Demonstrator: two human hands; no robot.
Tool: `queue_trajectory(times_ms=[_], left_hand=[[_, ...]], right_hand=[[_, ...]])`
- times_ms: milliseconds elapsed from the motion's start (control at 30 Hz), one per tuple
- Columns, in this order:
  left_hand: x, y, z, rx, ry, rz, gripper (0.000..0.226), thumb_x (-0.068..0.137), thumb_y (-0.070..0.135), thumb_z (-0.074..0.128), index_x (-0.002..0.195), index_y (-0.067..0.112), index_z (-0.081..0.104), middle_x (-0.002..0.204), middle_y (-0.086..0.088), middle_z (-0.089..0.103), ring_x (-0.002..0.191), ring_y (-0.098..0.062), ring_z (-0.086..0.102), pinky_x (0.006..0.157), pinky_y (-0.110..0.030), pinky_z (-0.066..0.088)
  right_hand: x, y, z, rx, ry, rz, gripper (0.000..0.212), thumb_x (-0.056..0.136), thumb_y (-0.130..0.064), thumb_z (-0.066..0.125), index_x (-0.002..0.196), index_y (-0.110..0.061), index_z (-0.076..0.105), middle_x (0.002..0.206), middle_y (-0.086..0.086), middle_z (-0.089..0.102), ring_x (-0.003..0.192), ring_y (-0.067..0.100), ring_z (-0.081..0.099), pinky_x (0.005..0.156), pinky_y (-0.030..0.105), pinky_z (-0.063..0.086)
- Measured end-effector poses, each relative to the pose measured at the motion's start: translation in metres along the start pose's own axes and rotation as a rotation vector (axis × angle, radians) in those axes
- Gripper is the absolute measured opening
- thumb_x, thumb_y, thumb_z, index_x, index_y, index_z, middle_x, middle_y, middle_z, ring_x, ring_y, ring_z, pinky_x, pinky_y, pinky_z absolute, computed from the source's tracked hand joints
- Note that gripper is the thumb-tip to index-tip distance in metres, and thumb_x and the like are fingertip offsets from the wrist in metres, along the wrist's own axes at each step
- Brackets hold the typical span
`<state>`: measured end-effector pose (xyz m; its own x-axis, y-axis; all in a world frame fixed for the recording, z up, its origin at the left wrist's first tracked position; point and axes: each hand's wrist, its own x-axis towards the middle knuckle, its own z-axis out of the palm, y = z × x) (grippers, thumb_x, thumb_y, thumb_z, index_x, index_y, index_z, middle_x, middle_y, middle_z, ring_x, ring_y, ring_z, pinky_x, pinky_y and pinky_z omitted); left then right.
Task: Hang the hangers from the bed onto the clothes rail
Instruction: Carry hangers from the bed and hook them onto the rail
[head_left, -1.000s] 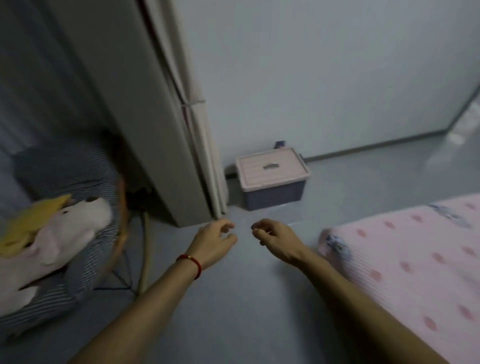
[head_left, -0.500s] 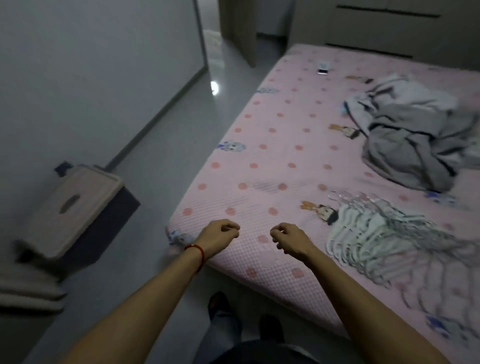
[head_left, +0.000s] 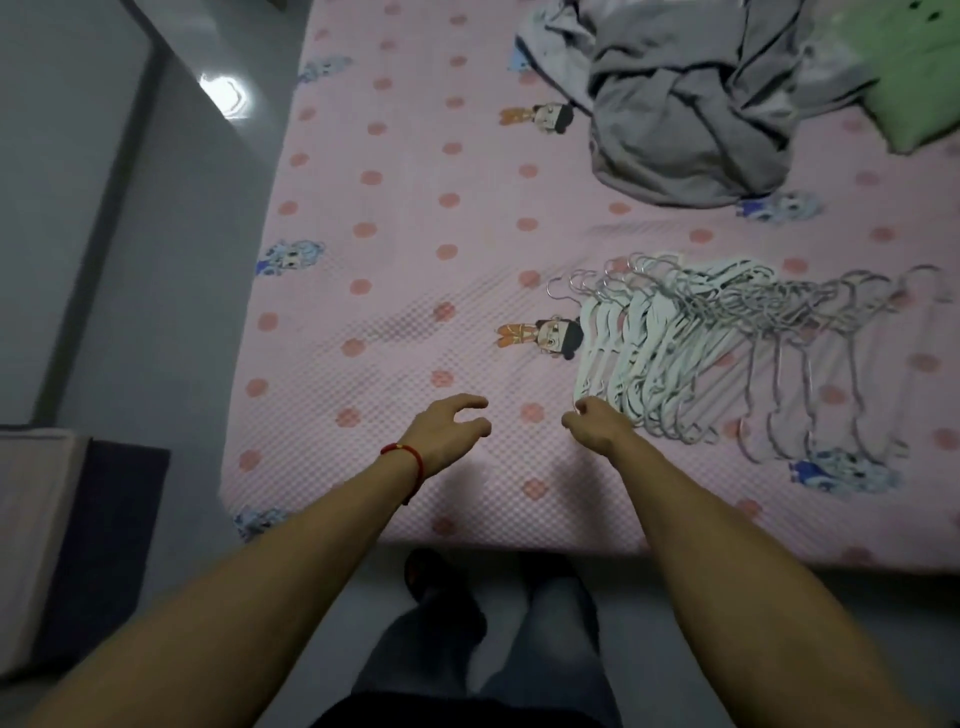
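Observation:
A fanned pile of several white hangers (head_left: 660, 353) with metal hooks lies on the pink dotted bed (head_left: 415, 291), with several thin grey wire hangers (head_left: 810, 364) overlapping to its right. My right hand (head_left: 597, 428) hovers over the sheet at the near left edge of the white pile, fingers loosely curled and holding nothing. My left hand (head_left: 449, 428), with a red cord at the wrist, is held out over the bed to the left, fingers relaxed and empty. No clothes rail is in view.
A crumpled grey blanket (head_left: 691, 98) lies at the far side of the bed, a green pillow (head_left: 919, 78) beside it. A dark storage box with a pale lid (head_left: 62, 540) stands on the grey floor at the left. My legs are at the bed's near edge.
The view has swung from the wardrobe corner and storage box round to the bed. Both empty hands have reached forward over the mattress, the right one arriving at the hanger pile.

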<state>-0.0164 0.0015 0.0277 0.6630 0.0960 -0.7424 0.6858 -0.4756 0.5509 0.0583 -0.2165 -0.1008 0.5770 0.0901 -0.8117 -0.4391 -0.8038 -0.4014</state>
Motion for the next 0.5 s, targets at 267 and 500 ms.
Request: queue_trajectory(times_ms=[267, 500], left_hand=[[0.054, -0.015, 0.02, 0.012, 0.084, -0.087, 0.04, 0.096, 0.024, 0.058, 0.136, 0.028, 0.059, 0.155, 0.001, 0.044, 0.144, -0.022, 0.038, 0.118, -0.045, 0.034], [0.096, -0.012, 0.039, -0.037, 0.143, -0.068, 0.041, 0.095, 0.025, 0.059, 0.136, 0.03, 0.059, 0.151, 0.004, 0.048, 0.141, -0.016, 0.041, 0.115, -0.042, 0.035]], right_hand=[[0.097, 0.015, 0.016, -0.275, 0.142, -0.151, 0.063, 0.097, -0.02, 0.053, 0.155, -0.008, 0.029, 0.166, 0.01, 0.024, 0.147, 0.034, 0.032, 0.114, 0.047, 0.038], [0.161, -0.008, -0.017, -0.375, 0.287, -0.173, 0.08, 0.096, -0.022, 0.061, 0.16, -0.007, 0.015, 0.17, 0.009, 0.008, 0.145, 0.037, 0.023, 0.11, 0.046, 0.038]])
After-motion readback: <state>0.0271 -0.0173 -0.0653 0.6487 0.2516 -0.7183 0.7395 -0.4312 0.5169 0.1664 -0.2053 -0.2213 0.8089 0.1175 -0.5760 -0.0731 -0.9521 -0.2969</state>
